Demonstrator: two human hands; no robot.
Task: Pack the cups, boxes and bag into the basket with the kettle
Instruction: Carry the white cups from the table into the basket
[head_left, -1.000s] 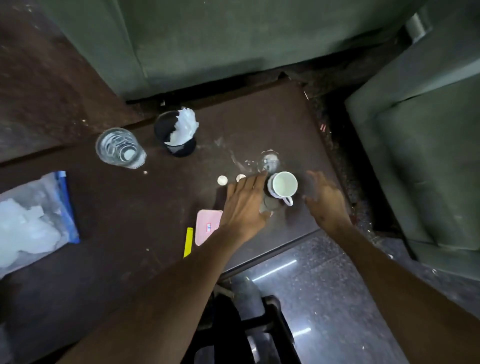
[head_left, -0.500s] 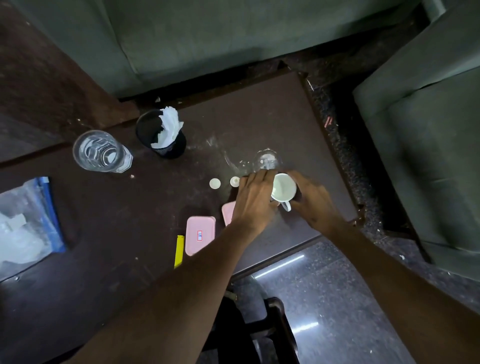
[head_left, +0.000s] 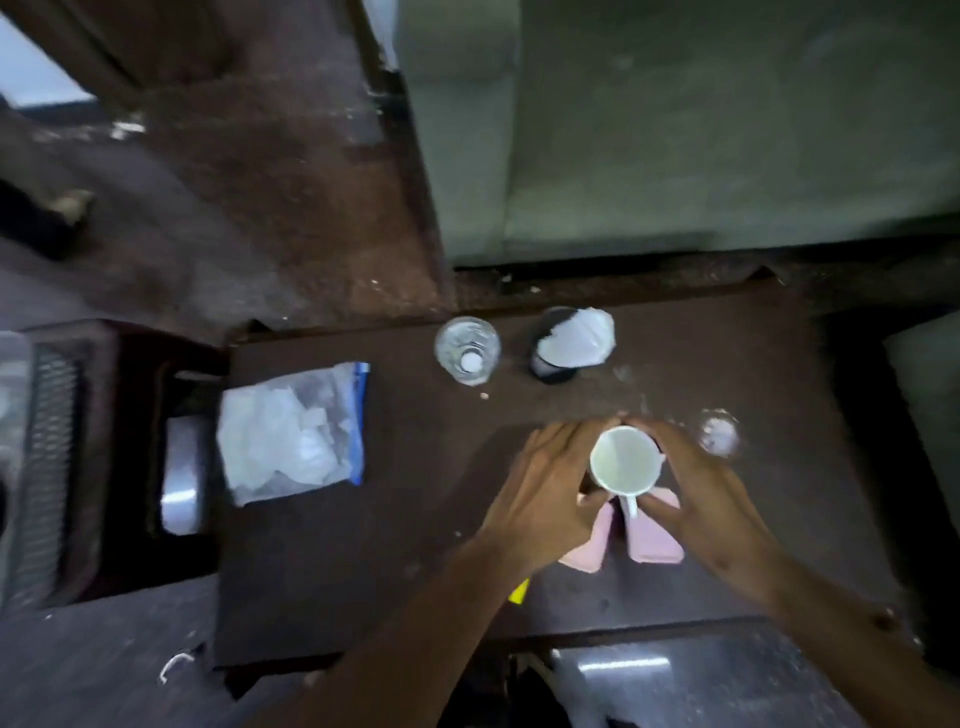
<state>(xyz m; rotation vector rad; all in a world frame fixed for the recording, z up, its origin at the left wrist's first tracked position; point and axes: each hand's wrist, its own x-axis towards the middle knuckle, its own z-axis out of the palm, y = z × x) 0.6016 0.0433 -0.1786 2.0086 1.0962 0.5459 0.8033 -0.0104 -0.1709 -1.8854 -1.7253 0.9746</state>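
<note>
So the whole shot is pretty dim and a bit smeared, looking straight down at a dark brown table (head_left: 415, 519) with a grey-green sofa (head_left: 701, 130) butted up against its far side and worn reddish-brown floor (head_left: 249, 197) off to the left. At the far left edge there's a dark mesh-sided basket (head_left: 49, 457), only partly in frame, and I can't make out what's in it. On the table's left end lies a clear zip bag (head_left: 293, 434) with a blue seal strip, stuffed with something white. Near the far edge stand a clear glass (head_left: 467, 349) and just to its right a black cup (head_left: 553, 358) with crumpled white paper sticking out the top. Two pink boxes (head_left: 652, 535) sit side by side near the front edge, partly under the hands, and a bit of something yellow (head_left: 518, 591) pokes out beside the left forearm. Both arms reach in from the bottom. The left hand (head_left: 545, 483) and right hand (head_left: 706, 488) are curled around a white mug (head_left: 625, 462) from either side, fingertips nearly meeting at its far side, handle pointing back toward the person. The mug sits right above the pink boxes; can't tell if it's lifted or resting. A small clear lid-like thing (head_left: 718, 434) lies just right of the right hand.
</note>
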